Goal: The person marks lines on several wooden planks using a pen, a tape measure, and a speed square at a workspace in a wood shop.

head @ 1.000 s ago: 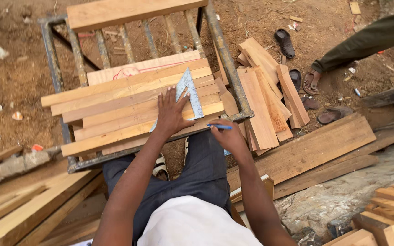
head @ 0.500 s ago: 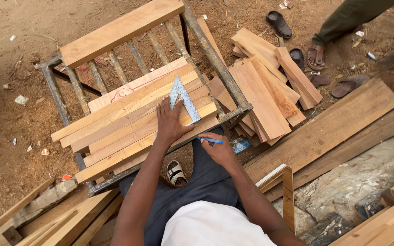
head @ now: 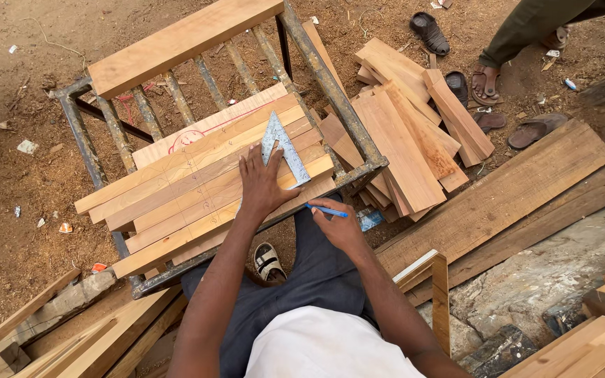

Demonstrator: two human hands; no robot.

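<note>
**Hands on the wood, with a metal square and a blue pen**

The left hand (head: 260, 183) lies flat with its fingers spread wide. It presses down on a shiny, three-cornered metal square (head: 284, 148) and on the long, light brown wooden boards (head: 197, 183) under it. The boards lie side by side, touching each other, across a rusty metal frame with bars (head: 330, 91). The metal square sits near the right end of the boards, with its point facing away from the person.

The right hand (head: 341, 227) is curled and pinches a thin blue pen (head: 327, 210). The pen is just beside the near edge of the boards, close to the left hand.

One thick, pale wooden plank (head: 183, 42) rests across the far end of the frame, well apart from the hands.

To the right of the frame, a pile of short brown wooden pieces (head: 407, 133) lies on the dusty ground. Beyond the pile, another person's foot in a sandal (head: 484, 82) stands on the ground. A loose dark sandal (head: 428, 31) lies near it.
</note>
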